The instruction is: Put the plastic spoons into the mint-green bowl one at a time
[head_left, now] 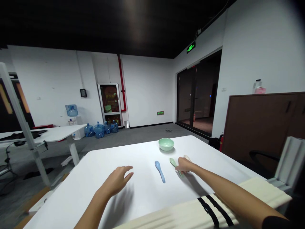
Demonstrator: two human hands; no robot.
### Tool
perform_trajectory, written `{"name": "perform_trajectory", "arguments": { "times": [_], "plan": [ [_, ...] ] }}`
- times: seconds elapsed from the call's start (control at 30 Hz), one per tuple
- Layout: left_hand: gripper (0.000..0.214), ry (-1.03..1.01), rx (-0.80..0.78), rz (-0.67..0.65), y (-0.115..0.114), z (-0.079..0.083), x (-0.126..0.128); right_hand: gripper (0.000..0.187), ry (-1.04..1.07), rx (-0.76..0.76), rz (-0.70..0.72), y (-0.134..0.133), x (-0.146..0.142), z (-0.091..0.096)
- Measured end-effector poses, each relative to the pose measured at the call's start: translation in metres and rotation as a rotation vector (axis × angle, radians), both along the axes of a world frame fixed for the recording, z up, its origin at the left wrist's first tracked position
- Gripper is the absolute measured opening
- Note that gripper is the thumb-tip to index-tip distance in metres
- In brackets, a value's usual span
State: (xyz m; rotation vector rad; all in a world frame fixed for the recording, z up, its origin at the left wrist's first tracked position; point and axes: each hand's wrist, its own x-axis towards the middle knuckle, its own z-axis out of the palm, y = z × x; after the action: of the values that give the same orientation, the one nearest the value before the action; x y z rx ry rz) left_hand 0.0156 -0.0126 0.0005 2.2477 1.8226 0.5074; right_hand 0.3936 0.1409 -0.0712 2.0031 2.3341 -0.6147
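On the white table (140,152) lie a pale green bowl (166,144) and, nearer me, a blue plastic spoon (160,171). My left hand (116,181) hovers left of the blue spoon, fingers spread, holding nothing. My right hand (184,165) is curled over a pale green spoon (173,162), whose bowl sticks out to the left. A cream spoon (187,157) shows just behind those fingers, mostly hidden. Whether my right hand grips either spoon is unclear.
A cream cloth with black stripes (214,203) lies along the table's near right edge. To the right stand a chair (283,159) and a brown cabinet (262,127). Another white desk (47,133) stands at left, with several blue water jugs (100,129) on the far floor.
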Motion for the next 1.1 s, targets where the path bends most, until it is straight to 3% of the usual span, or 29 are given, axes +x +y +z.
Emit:
{"name": "perform_trajectory", "arguments": {
  "times": [0.1,0.2,0.4,0.57,0.77,1.1],
  "plan": [
    [0.055,-0.004,0.009,0.000,0.001,-0.001,0.000,0.036,0.048,0.015,-0.040,0.003,0.002,0.008],
    [0.055,-0.010,0.015,-0.004,0.001,-0.002,0.000,0.047,0.065,0.091,-0.093,0.005,0.006,0.028],
    [0.055,0.027,0.039,0.036,0.001,0.001,-0.004,0.057,-0.090,0.517,-0.130,-0.004,0.024,0.065],
    [0.055,0.053,0.060,0.068,0.003,0.001,-0.012,0.069,-0.066,0.576,-0.024,-0.013,0.050,0.051],
    [0.055,0.070,0.056,0.077,0.003,0.000,-0.011,0.077,-0.043,0.484,0.010,-0.014,0.067,0.028],
    [0.055,0.037,0.033,0.074,0.004,-0.002,-0.010,0.076,0.066,0.444,0.007,-0.018,0.065,0.032]
  ]
}}
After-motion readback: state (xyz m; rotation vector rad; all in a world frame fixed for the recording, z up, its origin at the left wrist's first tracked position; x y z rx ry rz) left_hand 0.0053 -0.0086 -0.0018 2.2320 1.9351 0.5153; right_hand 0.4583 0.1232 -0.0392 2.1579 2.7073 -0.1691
